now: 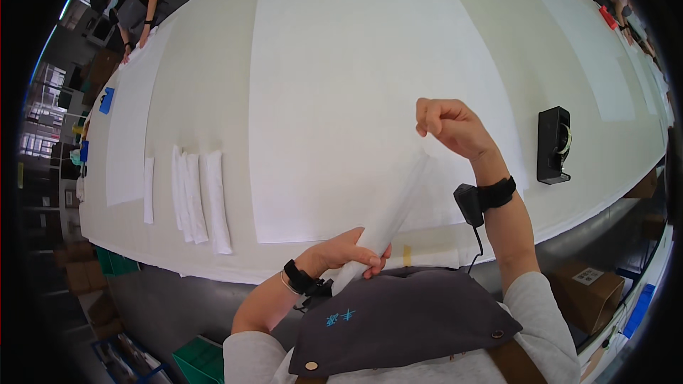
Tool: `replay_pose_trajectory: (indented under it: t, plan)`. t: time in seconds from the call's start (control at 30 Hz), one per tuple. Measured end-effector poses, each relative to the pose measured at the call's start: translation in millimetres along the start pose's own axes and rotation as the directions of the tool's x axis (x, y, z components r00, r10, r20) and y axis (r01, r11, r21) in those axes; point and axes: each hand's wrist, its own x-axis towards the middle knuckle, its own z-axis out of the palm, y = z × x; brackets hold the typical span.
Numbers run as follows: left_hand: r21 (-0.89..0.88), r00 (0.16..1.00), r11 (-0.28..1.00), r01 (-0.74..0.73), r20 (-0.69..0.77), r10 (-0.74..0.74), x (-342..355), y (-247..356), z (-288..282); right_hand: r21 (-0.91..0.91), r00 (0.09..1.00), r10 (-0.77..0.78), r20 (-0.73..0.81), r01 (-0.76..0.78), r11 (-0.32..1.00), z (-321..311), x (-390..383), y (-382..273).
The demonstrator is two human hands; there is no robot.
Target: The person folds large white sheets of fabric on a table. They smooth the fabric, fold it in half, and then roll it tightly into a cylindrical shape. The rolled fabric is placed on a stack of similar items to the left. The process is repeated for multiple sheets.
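My left hand [353, 252] is closed round the near end of a slim white roll [390, 217], thin sheet material that looks slightly see-through. The roll slants up and away to the right over the table. Just beyond its far end, my right hand [453, 126] is raised with the fingers curled in and pinched. What they hold, if anything, is too small to make out. Under both hands lies a large flat white sheet [341, 99] on the pale table [206, 99]. Both wrists carry black straps with small devices.
Several finished-looking white rolls [219, 203] lie at the left. A black tape dispenser [553, 146] stands at the right. Co-workers handle white sheets at the far left and far right edges. Cardboard boxes [587, 295] and a green bin [199, 359] sit below the table.
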Motion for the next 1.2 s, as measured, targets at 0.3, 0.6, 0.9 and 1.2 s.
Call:
replay_pose_trajectory:
  t: [0.3,0.6,0.9,1.2]
  plan:
    - [-0.039,0.997,0.997,0.069,0.041,-0.067,0.3,-6.2,-3.3,-0.247,0.935,0.325,0.139,-0.286,0.926,23.9,-0.3,-19.5]
    - [-0.098,0.999,0.995,0.025,0.051,-0.021,2.7,-11.8,-6.6,-0.211,0.972,0.23,0.048,-0.215,0.954,17.7,2.8,-0.8]
    - [-0.13,0.998,0.991,-0.034,-0.052,0.028,6.6,-9.0,-8.2,-0.149,0.976,0.044,-0.213,-0.077,0.986,15.1,5.9,13.8]
    - [-0.156,0.999,0.987,-0.042,-0.037,0.037,6.6,-9.9,-8.8,-0.354,0.975,0.219,-0.024,-0.213,0.911,13.0,4.6,4.9]
